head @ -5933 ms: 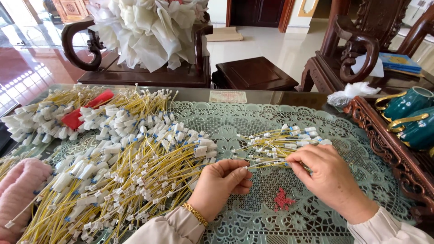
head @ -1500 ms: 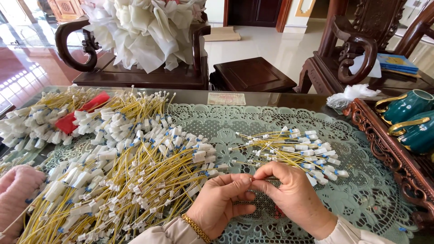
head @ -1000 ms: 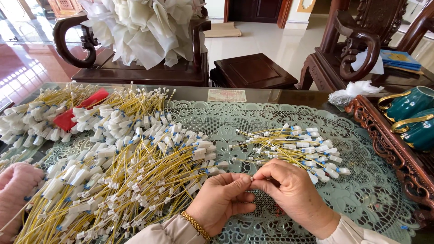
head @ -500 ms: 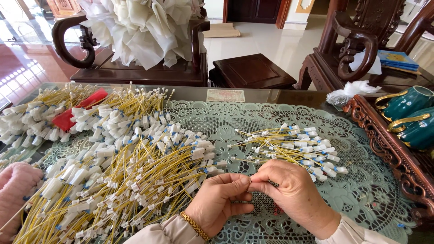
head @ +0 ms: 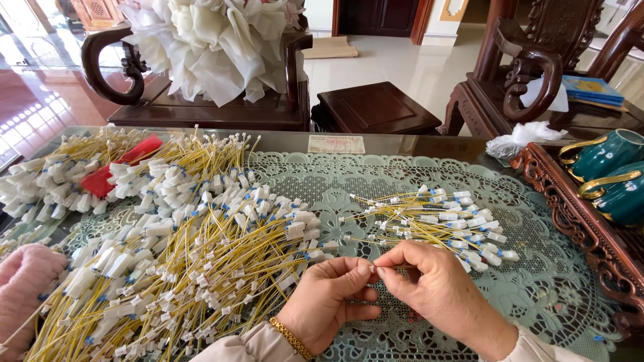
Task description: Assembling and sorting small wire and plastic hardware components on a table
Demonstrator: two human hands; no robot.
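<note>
Both hands low at the near edge of the table, fingertips meeting. Left hand (head: pixel 332 302) pinching narrow on something tiny and white, most likely the connector of one yellow wire (head: pixel 371 267); right hand (head: pixel 433 288) pinched narrow too, thumb and forefinger closing on the same spot from the other side, so held tight between the two for fine fingertip work. Wire itself mostly hidden by the fingers, cannot tell its full run. Gold bracelet (head: pixel 292 337) on the left wrist. Big heap of yellow wires (head: pixel 181 268) with white plugs spread over the left half of the table, close to the left hand for easy grabbing. Smaller bundle (head: pixel 436 221) laid apart just beyond the right hand, toward the right side, ends roughly aligned, seemingly kept separate from the heap. Green lace mat (head: pixel 550 281) under everything, probably to stop small parts sliding on the glass. Red strip (head: pixel 117 164) lying among the wires at the far left. Teal cups (head: pixel 607 171) on a carved wooden tray (head: pixel 577 221) along the right edge, well clear of the work. Pink fuzzy sleeve (head: pixel 23 288) at the near left corner, another person's.
</note>
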